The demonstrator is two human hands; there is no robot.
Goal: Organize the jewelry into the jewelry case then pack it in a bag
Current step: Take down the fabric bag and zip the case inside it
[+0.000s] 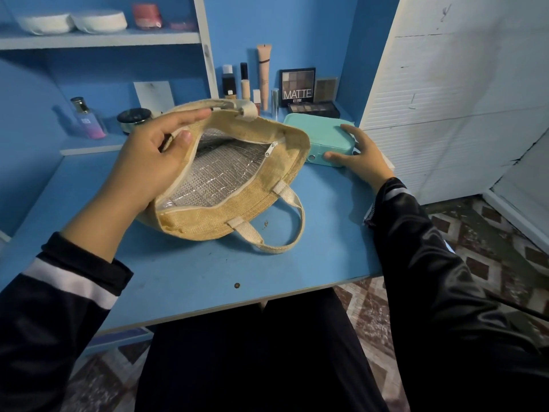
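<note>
A jute bag (208, 224) is seen lying on the blue bench (208, 278) with its mouth open and its silver lining (214, 176) exposed. Its far rim is pinched by the left hand (154, 162), the thumb inside the opening and the fingers (190, 115) stretched along the outside. One cream handle (285, 230) is laid flat on the bench on the near side. The closed teal jewelry case (318, 133) is set on the bench just beside the bag, to its right, and is grasped at its near right corner by the right hand (361, 157), thumb against the front wall. Behind the case, a palette marked MATTE (297, 84) is propped upright among tubes and bottles.
</note>
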